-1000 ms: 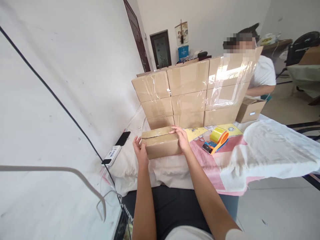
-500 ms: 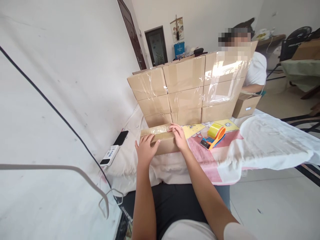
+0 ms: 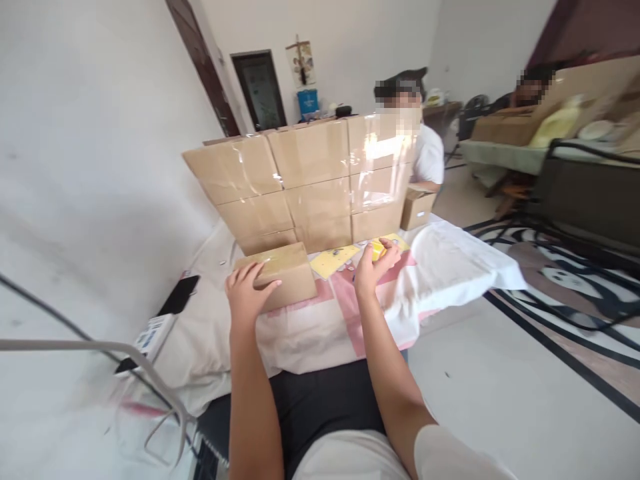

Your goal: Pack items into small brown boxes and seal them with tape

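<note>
A taped cardboard box (image 3: pixel 293 277) lies on the cloth-covered table in front of me. My left hand (image 3: pixel 245 290) rests over its left end, fingers spread on the top and the thumb stretched along the front. To the right of the box, my right hand (image 3: pixel 371 270) is curled around a tape dispenser (image 3: pixel 377 250) with a yellow roll. Between thumb and fingers the yellow roll shows in part. The palm hides most of the dispenser, its orange handle included.
A wall of stacked, taped cardboard boxes (image 3: pixel 315 180) stands behind the box. A small carton (image 3: pixel 418 208) is at its right end, near a person in a white shirt (image 3: pixel 430 157). A black phone (image 3: pixel 180 293) and a white device (image 3: pixel 154 333) lie at the left.
My right hand has left the box and moved right to the tape dispenser. My left hand stays on the box. The view has turned right.
</note>
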Action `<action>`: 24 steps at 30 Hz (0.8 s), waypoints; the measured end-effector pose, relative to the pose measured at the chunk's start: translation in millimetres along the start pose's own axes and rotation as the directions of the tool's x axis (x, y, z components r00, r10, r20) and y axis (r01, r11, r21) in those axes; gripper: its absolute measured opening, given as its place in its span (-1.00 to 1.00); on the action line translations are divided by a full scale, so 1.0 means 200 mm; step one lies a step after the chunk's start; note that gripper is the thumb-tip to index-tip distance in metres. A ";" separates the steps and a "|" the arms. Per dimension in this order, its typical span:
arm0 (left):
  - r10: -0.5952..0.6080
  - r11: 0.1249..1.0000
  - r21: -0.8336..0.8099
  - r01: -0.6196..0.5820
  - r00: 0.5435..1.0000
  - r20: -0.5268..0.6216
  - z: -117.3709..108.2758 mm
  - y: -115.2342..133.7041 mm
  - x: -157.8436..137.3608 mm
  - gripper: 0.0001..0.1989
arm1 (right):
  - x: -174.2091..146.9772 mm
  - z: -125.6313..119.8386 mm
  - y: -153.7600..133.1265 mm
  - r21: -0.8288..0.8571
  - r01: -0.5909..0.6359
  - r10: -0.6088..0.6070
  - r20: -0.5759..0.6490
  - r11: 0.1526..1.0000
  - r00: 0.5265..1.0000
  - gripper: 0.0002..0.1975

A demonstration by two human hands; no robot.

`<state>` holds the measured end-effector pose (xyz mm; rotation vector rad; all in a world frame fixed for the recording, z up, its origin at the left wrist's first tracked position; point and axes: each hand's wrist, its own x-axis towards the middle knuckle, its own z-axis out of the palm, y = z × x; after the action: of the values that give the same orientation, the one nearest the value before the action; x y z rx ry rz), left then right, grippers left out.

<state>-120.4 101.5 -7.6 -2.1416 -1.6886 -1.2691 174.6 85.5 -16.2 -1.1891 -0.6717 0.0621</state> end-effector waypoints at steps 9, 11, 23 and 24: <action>-0.133 0.990 0.048 0.129 0.988 0.078 0.02 0.04 0.03 -0.46 | 0.08 -0.11 0.42 -0.076 -0.126 0.136 0.143 0.989 0.980 -0.76; -0.151 0.987 0.071 0.145 0.984 0.090 0.01 0.05 0.02 -0.45 | 0.07 -0.08 0.42 -0.094 -0.139 0.156 0.202 0.986 0.967 -0.76; -0.171 0.983 0.074 0.169 0.985 0.020 0.00 0.13 -0.08 -0.48 | -0.02 -0.04 0.28 0.065 -0.179 0.126 0.482 0.982 0.867 -0.70; -0.174 0.981 0.085 0.173 0.985 0.010 0.01 0.14 -0.09 -0.47 | -0.04 -0.04 0.26 0.087 -0.175 0.110 0.493 0.981 0.863 -0.69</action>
<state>-95.4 78.4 -10.9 -2.0017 -1.9362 -1.1998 188.0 96.2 -65.7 -1.1010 -1.0038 0.5409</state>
